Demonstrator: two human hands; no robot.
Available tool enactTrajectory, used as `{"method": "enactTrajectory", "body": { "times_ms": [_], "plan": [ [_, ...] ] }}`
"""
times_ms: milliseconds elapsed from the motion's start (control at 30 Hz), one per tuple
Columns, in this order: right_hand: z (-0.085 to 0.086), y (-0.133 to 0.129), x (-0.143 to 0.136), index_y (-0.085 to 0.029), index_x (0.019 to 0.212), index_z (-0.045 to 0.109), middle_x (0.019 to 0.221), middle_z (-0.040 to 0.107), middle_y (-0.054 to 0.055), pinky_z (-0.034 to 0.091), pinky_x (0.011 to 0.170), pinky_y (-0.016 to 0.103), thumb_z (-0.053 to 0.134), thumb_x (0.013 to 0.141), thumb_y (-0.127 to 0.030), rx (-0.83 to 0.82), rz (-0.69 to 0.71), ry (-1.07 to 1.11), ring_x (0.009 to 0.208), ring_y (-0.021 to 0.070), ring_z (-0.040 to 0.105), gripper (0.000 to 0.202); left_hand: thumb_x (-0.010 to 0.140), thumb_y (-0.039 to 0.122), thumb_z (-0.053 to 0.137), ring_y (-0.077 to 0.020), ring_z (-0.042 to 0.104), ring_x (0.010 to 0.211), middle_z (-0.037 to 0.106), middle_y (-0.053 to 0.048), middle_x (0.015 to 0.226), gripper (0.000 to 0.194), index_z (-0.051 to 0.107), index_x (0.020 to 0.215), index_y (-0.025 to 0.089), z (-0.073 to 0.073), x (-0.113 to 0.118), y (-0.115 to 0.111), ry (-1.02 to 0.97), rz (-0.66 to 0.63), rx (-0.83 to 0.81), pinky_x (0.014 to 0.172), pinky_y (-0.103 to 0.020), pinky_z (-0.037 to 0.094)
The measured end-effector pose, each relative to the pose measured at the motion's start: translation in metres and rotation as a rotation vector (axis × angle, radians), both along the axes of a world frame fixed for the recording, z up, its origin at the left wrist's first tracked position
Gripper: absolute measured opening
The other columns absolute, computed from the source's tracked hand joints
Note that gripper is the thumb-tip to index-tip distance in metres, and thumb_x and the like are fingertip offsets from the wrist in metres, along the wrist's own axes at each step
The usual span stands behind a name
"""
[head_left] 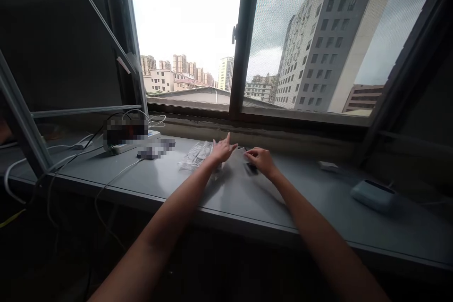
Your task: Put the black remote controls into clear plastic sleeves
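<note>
My left hand [222, 150] reaches over the table with its fingers spread, beside a pile of crinkled clear plastic bags [197, 155]. What lies in those bags is too unclear to name. A short way to the right, my right hand [261, 159] has its fingertips pinched on what looks like the edge of a thin clear plastic bag [244, 152]. Just below these fingers is a small dark object [251, 168], blurred; whether it is inside the bag I cannot tell.
The grey table [226, 198] runs below a window. On the left are a power strip [154, 135], white cables [120, 172] and a metal frame [24, 118]. To the right are a small white block [328, 166] and a light-blue box-like device [373, 195].
</note>
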State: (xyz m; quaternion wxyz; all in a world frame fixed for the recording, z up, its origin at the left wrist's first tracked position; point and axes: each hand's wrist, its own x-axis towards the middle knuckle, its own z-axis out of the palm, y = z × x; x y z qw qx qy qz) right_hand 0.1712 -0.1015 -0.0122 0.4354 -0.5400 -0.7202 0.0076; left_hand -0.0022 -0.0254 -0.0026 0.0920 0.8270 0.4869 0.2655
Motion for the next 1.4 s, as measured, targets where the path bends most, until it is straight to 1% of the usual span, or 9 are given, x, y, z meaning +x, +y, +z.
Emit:
{"method": "enactTrajectory", "body": {
  "times_ms": [67,133,267,367,467,600,967,1167,1400],
  "plan": [
    [0.003,0.0,0.002,-0.018,0.082,0.078,0.078,0.072,0.006,0.048,0.07,0.028,0.061,0.083,-0.033,0.047,-0.081,0.146,0.068,0.0172,0.064,0.023,0.099,0.046,0.038,-0.0287,0.049,0.128,0.058,-0.016,0.133,0.048,0.049,0.135,0.017,0.009,0.004,-0.008,-0.124,0.09,0.222,0.111,-0.043,0.026],
    [0.004,-0.001,0.004,-0.016,0.086,0.079,0.077,0.073,0.007,0.048,0.068,0.029,0.061,0.083,-0.041,0.068,-0.124,0.273,0.064,0.0174,0.064,0.031,0.098,0.046,0.04,-0.0267,0.059,0.112,0.065,-0.013,0.114,0.039,0.058,0.118,0.017,0.017,0.009,-0.018,-0.194,0.11,0.336,0.101,-0.038,0.036],
    [0.005,-0.001,0.005,-0.014,0.091,0.079,0.068,0.071,0.007,0.049,0.062,0.03,0.062,0.079,-0.052,0.041,-0.139,0.427,0.057,0.0179,0.062,0.044,0.098,0.046,0.043,-0.0244,0.066,0.086,0.066,-0.007,0.08,0.034,0.065,0.091,0.021,0.018,0.024,-0.036,-0.069,-0.093,0.216,0.079,-0.029,0.042],
    [0.004,0.0,0.005,-0.013,0.09,0.078,0.064,0.07,0.006,0.049,0.059,0.029,0.061,0.079,-0.048,-0.017,-0.124,0.463,0.057,0.0183,0.063,0.041,0.099,0.044,0.043,-0.0236,0.067,0.082,0.065,-0.004,0.071,0.033,0.068,0.097,0.023,0.008,0.031,-0.04,-0.041,-0.221,0.141,0.073,-0.026,0.041],
    [0.003,0.001,0.004,-0.016,0.089,0.078,0.072,0.073,0.005,0.05,0.059,0.028,0.059,0.079,-0.041,-0.06,-0.081,0.435,0.06,0.0178,0.064,0.032,0.101,0.042,0.038,-0.0216,0.066,0.078,0.067,-0.002,0.07,0.036,0.068,0.102,0.023,0.002,0.032,-0.038,-0.065,-0.255,0.107,0.071,-0.024,0.04],
    [0.003,0.002,0.004,-0.021,0.088,0.077,0.087,0.076,0.004,0.051,0.064,0.027,0.057,0.082,-0.033,-0.085,-0.079,0.331,0.061,0.0162,0.066,0.025,0.101,0.044,0.033,-0.0192,0.065,0.073,0.068,-0.002,0.07,0.044,0.068,0.09,0.021,0.003,0.03,-0.036,-0.048,-0.221,0.078,0.069,-0.024,0.041],
    [0.011,-0.015,-0.001,-0.029,0.1,0.075,0.094,0.076,0.0,0.047,0.071,0.027,0.059,0.086,-0.036,-0.194,-0.387,-0.018,0.09,0.0221,0.069,0.023,0.099,0.036,0.036,-0.0265,0.069,0.089,0.072,-0.011,0.089,0.038,0.07,0.099,0.018,0.004,0.033,-0.043,0.254,-0.176,0.244,0.077,-0.031,0.047],
    [0.014,-0.019,-0.001,-0.028,0.115,0.07,0.097,0.074,0.005,0.046,0.073,0.028,0.052,0.086,-0.021,-0.188,-0.542,-0.143,0.092,0.0235,0.068,0.035,0.096,0.031,0.04,-0.0305,0.069,0.088,0.071,-0.015,0.085,0.035,0.071,0.087,0.016,0.002,0.034,-0.041,0.219,-0.163,0.27,0.078,-0.034,0.047],
    [0.016,-0.02,-0.005,-0.026,0.126,0.063,0.099,0.074,0.009,0.046,0.073,0.03,0.05,0.091,-0.029,-0.224,-0.525,-0.221,0.093,0.0261,0.069,0.037,0.094,0.03,0.044,-0.0308,0.069,0.088,0.07,-0.013,0.08,0.03,0.069,0.082,0.019,0.003,0.035,-0.044,0.141,-0.162,0.222,0.079,-0.034,0.045]
  ]
}}
